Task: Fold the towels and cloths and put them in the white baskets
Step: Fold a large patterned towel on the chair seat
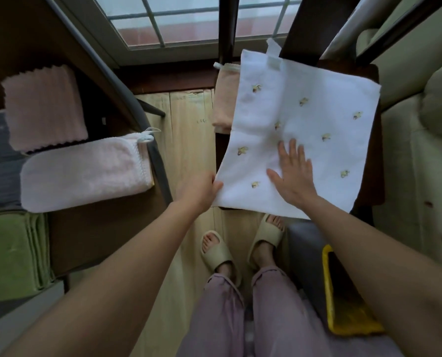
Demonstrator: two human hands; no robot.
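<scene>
Head view: white towel (305, 119) lies spread on the right table (374, 155); left hand (202, 189) pinches its near-left corner, right hand (293, 173) presses flat, fingers apart.

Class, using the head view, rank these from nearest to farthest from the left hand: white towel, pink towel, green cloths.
From the left hand:
1. White towel, pinched at its corner, to the right.
2. Pink towel, left.
3. Green cloths, far lower left.

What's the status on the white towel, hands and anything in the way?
Left hand pinches white towel at its near left corner. Right hand presses flat on it. Towel spread, unfolded. Peach cloth partly under its left edge.
</scene>
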